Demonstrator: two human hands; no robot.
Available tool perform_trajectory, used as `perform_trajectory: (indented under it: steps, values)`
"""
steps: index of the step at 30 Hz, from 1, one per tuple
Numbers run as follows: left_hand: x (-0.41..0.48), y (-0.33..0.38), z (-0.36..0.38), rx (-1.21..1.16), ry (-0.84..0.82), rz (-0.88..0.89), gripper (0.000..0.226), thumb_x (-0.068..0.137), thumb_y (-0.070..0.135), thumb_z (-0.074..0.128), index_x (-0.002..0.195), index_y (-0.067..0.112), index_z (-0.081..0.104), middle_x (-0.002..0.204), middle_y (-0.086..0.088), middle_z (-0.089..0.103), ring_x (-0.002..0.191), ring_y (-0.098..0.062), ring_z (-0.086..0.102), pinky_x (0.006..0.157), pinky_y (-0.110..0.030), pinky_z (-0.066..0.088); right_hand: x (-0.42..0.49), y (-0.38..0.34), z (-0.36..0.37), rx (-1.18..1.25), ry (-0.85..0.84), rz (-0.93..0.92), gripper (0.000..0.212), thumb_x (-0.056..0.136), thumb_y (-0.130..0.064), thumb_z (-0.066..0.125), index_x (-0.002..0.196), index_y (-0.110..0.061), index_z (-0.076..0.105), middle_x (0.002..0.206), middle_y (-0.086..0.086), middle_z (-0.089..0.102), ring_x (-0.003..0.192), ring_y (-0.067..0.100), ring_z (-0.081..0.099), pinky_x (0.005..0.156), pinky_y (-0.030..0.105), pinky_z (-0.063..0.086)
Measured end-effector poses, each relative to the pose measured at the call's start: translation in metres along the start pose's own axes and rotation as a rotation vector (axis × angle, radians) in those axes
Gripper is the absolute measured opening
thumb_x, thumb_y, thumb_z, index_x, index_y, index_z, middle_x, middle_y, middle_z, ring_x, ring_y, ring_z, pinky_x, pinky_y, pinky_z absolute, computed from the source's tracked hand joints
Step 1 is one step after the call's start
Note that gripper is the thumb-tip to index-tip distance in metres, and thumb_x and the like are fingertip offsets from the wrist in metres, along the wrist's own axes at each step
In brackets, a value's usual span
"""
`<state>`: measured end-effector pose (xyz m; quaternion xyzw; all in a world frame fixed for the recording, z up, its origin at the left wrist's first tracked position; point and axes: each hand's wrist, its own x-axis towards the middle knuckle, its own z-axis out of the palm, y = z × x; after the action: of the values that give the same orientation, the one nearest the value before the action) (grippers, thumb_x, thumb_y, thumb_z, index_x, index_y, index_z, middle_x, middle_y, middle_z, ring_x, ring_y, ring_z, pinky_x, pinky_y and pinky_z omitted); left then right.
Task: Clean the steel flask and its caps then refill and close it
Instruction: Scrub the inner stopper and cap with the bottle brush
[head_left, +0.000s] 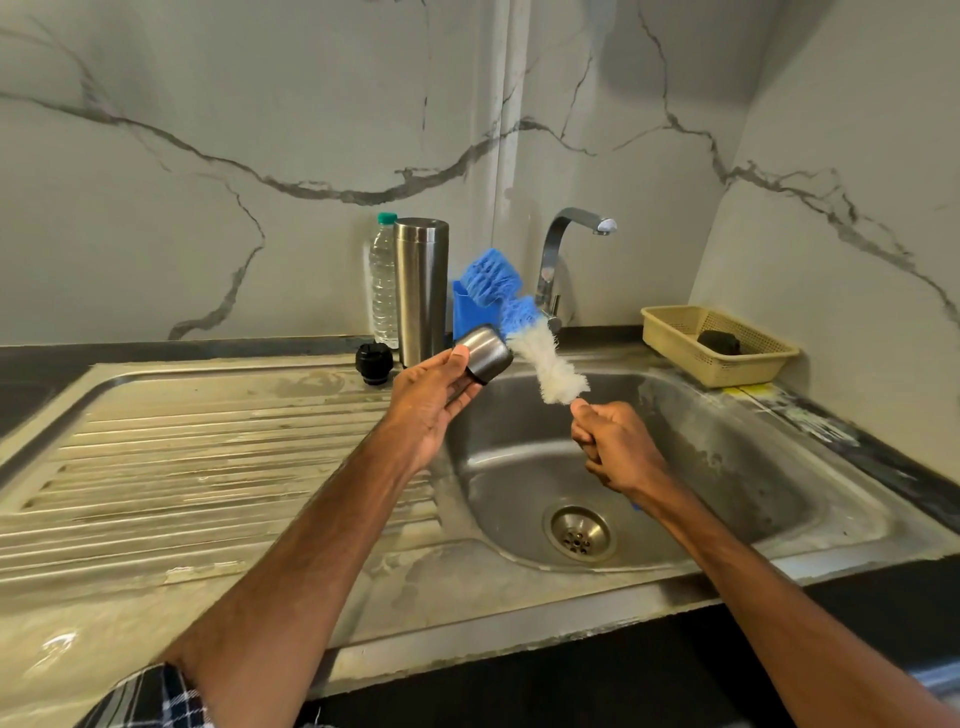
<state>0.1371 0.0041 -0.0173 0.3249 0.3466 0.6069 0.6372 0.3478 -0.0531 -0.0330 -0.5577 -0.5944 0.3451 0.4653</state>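
Here we are over the sink basin (727, 441), and the left hand (431, 405) holds the steel cap (485, 353) up above the basin's back-left rim, thumb pressed on its side and fingers curled underneath, dark rim turned down towards the palm. The right hand (613, 447) is a tight fist round the handle of the bottle brush (553, 371), white bristles slanting up and brushing the cap's outer side, blue tip poking out past it towards the tap (558, 249). No water shows at the spout. The steel flask (421, 291) stands upright and open at the back edge of the drainboard (208, 441), a plastic water bottle (383, 291) just behind it, and the black inner cap (374, 362) sits just beside its foot. A yellow basket (670, 332) rests at the worktop's back-right corner. So this looks like cap scrubbing, early in the job, with the refill and closing not yet done. The dangers? That cap is smooth and held at one end only, so a hard shove from the brush could pop it loose and drop it towards the drain (579, 532). And the long blue tip swings close to the flask: one wide stroke could topple it, or knock the black cap off the drainboard
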Motion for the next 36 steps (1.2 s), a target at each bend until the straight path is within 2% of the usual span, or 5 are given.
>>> perform_trajectory:
  steps: [9, 22, 28, 31, 36]
  values:
    - [0.000, -0.004, 0.002, 0.018, -0.049, 0.012, 0.020, 0.095, 0.011, 0.067, 0.115, 0.005, 0.070, 0.114, -0.014, 0.074, 0.103, -0.020, 0.071, 0.080, -0.024, 0.060, -0.004, 0.000, 0.001, 0.050, -0.027, 0.015, 0.050, 0.109, -0.028, 0.039, 0.061, -0.014, 0.040, 0.051, 0.001, 0.028, 0.035, 0.006, 0.019, 0.035, 0.015, 0.017]
    - [0.003, -0.001, 0.000, 0.036, -0.035, 0.041, 0.013, 0.095, 0.010, 0.066, 0.108, 0.008, 0.070, 0.114, -0.014, 0.073, 0.107, -0.022, 0.069, 0.086, -0.027, 0.058, 0.001, 0.008, -0.002, -0.028, -0.012, -0.004, 0.049, 0.108, -0.029, 0.040, 0.062, -0.014, 0.040, 0.051, -0.001, 0.029, 0.036, 0.007, 0.020, 0.037, 0.017, 0.017]
    - [0.010, 0.001, -0.009, -0.141, 0.122, 0.017, 0.025, 0.096, 0.010, 0.066, 0.120, 0.003, 0.064, 0.119, -0.018, 0.071, 0.101, -0.022, 0.071, 0.083, -0.028, 0.059, 0.005, 0.014, -0.016, -0.132, -0.093, -0.049, 0.054, 0.108, -0.034, 0.040, 0.056, -0.020, 0.037, 0.045, -0.010, 0.031, 0.038, 0.006, 0.022, 0.040, 0.019, 0.020]
    - [0.012, 0.000, -0.012, -0.184, 0.183, -0.001, 0.033, 0.096, 0.010, 0.066, 0.127, 0.001, 0.061, 0.118, -0.018, 0.070, 0.097, -0.021, 0.071, 0.077, -0.027, 0.058, 0.007, 0.024, -0.024, -0.163, -0.124, -0.045, 0.053, 0.108, -0.035, 0.040, 0.057, -0.018, 0.042, 0.047, -0.005, 0.033, 0.040, 0.010, 0.024, 0.044, 0.024, 0.020]
    - [0.016, 0.001, -0.016, -0.209, 0.194, -0.015, 0.033, 0.095, 0.010, 0.067, 0.126, 0.002, 0.062, 0.113, -0.016, 0.072, 0.097, -0.021, 0.071, 0.080, -0.028, 0.058, 0.008, 0.033, -0.019, -0.240, -0.078, -0.087, 0.054, 0.107, -0.038, 0.042, 0.055, -0.023, 0.044, 0.050, -0.003, 0.035, 0.043, 0.011, 0.027, 0.048, 0.027, 0.024]
